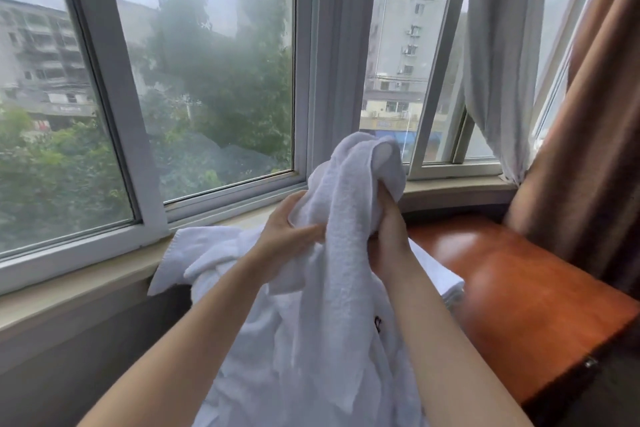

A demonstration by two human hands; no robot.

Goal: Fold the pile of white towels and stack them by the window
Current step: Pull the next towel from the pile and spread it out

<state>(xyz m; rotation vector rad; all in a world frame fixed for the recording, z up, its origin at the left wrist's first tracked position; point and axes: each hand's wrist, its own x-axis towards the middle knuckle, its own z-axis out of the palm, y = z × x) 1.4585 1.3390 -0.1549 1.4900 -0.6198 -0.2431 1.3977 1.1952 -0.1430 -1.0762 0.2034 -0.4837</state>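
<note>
Nearby, folded towels [440, 276] on wooden table [519, 288], behind raised towel [346, 218].

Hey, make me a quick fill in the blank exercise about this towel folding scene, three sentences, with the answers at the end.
1. Both hands grip one ____ towel, bunched and lifted above the pile.
2. The pile lies on a reddish-brown ____ table.
3. The brown curtain hangs on the ____ side of the view.

Missing words: white; wooden; right
</note>
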